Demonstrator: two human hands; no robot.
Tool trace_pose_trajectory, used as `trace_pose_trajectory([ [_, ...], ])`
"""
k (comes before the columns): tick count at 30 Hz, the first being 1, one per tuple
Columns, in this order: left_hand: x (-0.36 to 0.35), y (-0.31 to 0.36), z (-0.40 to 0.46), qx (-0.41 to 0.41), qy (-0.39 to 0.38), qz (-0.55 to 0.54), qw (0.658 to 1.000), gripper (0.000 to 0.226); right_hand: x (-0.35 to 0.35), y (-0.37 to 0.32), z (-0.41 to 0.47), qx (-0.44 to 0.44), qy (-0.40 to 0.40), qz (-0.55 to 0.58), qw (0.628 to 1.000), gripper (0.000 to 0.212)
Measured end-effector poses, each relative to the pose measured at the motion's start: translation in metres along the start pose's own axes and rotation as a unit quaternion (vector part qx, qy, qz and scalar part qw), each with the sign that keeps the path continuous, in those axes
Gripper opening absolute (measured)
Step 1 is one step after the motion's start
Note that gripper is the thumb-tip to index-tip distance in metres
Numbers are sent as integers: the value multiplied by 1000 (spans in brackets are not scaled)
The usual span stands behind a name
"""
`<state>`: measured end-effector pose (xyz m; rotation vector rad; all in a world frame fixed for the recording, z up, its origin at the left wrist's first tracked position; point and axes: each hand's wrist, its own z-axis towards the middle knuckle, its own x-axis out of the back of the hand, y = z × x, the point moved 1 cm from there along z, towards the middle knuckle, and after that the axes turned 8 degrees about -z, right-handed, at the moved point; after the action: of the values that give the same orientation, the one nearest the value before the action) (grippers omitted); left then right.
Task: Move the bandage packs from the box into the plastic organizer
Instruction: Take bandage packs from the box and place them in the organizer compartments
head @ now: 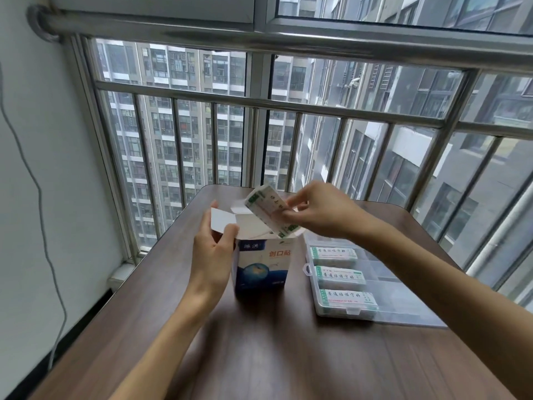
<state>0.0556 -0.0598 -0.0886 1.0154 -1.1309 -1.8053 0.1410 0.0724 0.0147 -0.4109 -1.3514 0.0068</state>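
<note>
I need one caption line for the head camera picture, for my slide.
Right hand lifts a bandage pack from the box steadied by the left hand; organizer holds three packs.

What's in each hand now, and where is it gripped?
Right hand pinches a bandage pack at its side edge; left hand grips the box by its upper left side.

A brown wood-grain table (259, 356) is showing darker streaks along its length. Standing on it, a box (261, 268) is showing a white and deep blue front with a globe picture, red characters and a small blue label; its open flaps are plain white. Just above the box, a bandage pack (266, 213) is showing white with green edge markings and dark print. Right of the box, a clear plastic organizer (343, 280) is showing three white packs with green borders and dark characters
</note>
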Motion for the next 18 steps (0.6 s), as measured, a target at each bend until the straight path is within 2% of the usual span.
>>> trace_pose_trajectory([
  [2,0,1,0,-4,2,5,1000,29,0,3,-2,-40,-52,155,986,29],
  [4,0,2,-1,-12,6,21,1000,24,-2,8,-6,-67,-71,246,964,24],
  [6,-1,2,-1,-16,17,45,999,31,-5,18,-10,-75,-66,317,943,17],
  [9,3,-1,1,-25,32,101,994,46,-8,27,-16,-85,-107,460,878,30],
  [12,8,3,-2,-59,68,211,973,68,-8,35,-29,-85,-143,490,856,38],
  [14,8,11,-5,-126,118,237,956,68,-7,45,-37,-88,-136,486,859,40],
  [16,-1,28,-14,-221,138,216,941,48,-5,59,-46,-102,-107,476,867,38],
  [18,-17,37,-25,-297,87,228,923,24,-3,77,-55,-126,-66,455,879,29],
])
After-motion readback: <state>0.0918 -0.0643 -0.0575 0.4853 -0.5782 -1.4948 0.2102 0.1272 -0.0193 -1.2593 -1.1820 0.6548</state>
